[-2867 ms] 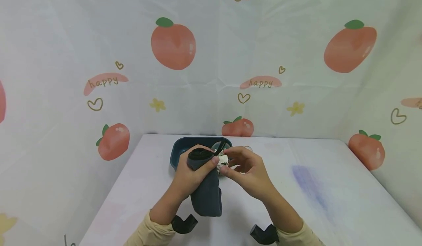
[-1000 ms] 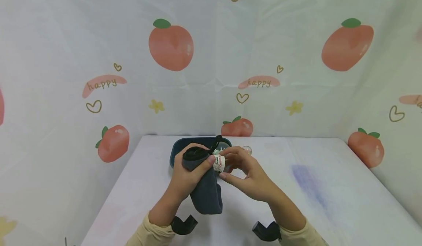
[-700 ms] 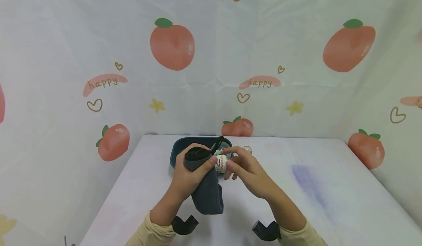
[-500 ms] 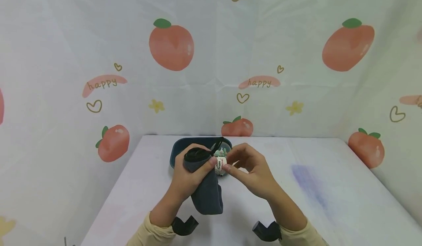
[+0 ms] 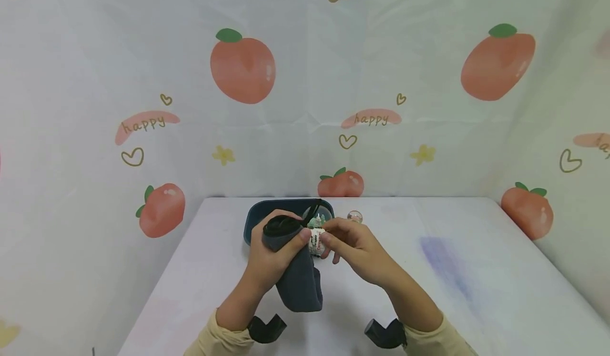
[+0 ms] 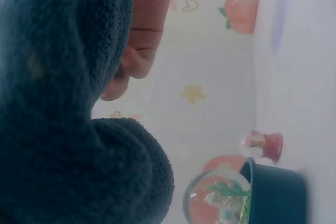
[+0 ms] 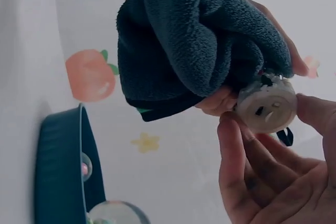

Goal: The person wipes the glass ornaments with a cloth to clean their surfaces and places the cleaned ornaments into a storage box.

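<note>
In the head view my left hand (image 5: 274,250) grips a dark blue-grey towel (image 5: 300,287) with a black loop at its top. The towel is wrapped about a small snow globe, whose white base (image 5: 315,242) with printed lettering sticks out to the right. Its dome is hidden in the cloth. My right hand (image 5: 355,250) pinches that base between thumb and fingers. The right wrist view shows the round underside (image 7: 270,113) of the base, the thumb on one edge and fingertips on the other. In the left wrist view the towel (image 6: 68,135) covers much of the frame.
Behind the hands a dark blue tray (image 5: 248,229) stands on the white table (image 5: 476,271). A larger clear globe (image 6: 223,198) with green and white figures sits in the tray. Right of it on the table is a small snow globe (image 6: 266,145) on a pinkish base. A printed cloth hangs behind.
Half a second ago the right hand was raised with its fingers spread more; now it has come down onto the base. The base's lettering has turned. The left hand stays on the towel.
</note>
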